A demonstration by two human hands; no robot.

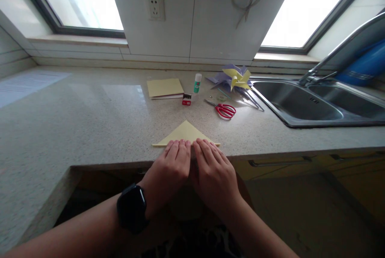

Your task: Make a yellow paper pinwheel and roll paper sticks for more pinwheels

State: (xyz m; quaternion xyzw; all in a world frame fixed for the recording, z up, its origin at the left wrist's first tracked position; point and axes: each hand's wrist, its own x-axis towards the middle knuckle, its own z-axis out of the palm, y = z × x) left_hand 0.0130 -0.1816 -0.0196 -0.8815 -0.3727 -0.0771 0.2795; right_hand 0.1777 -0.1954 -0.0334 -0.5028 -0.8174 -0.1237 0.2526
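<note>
A pale yellow sheet of paper (185, 130) lies at the counter's front edge, its visible part a triangle pointing away from me. Along its near side runs a thin rolled edge that sticks out past my fingers at both ends. My left hand (173, 166) has its fingers together over the left half of this roll; a black watch (132, 208) is on that wrist. Beside it, my right hand (214, 170) grips the right half the same way. Both thumbs are hidden beneath the hands.
Behind the paper are a stack of yellow paper (165, 87), a red pencil sharpener (186, 99), a glue stick (197, 83) and red-handled scissors (224, 109). Purple and yellow pinwheels (237, 77) lie by the steel sink (300, 99). Printed sheets (27, 83) are far left.
</note>
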